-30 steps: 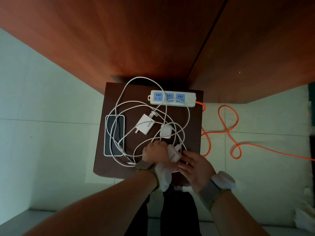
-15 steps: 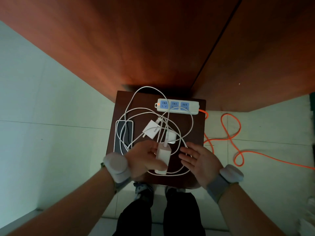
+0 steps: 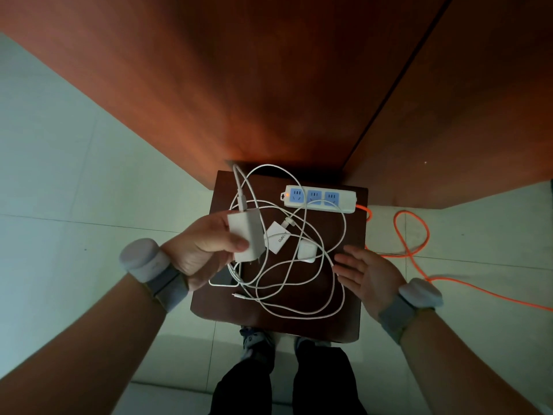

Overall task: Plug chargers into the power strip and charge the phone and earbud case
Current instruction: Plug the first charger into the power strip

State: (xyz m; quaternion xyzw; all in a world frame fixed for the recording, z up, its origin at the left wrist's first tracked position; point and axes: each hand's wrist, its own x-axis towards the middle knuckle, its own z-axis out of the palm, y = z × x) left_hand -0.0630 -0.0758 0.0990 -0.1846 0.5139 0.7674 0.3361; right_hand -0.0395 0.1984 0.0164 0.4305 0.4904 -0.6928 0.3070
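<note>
Left hand [image 3: 203, 247] is gripping the white charger brick [image 3: 247, 235] above the table [image 3: 299, 319]; right hand [image 3: 368, 274] is hovering empty, fingers relaxed. Power strip [image 3: 320, 199] is lying at the far edge: suggest turning prongs socketward and bracing the strip.

White charger brick [image 3: 246, 235] is up in the air, gripped by the left hand [image 3: 203, 250], with its cable plugged into the far end. The second charger [image 3: 276, 241], flat and marked GaN, lies just right of it. The power strip [image 3: 347, 202] sits far right, showing three blue sockets and an orange light glowing at its left end. The white earbud case [image 3: 306, 251] rests among the looped white cables [image 3: 299, 283]. The phone [image 3: 223, 280] shows only a near corner, seemingly lying flat beneath the hand.
</note>
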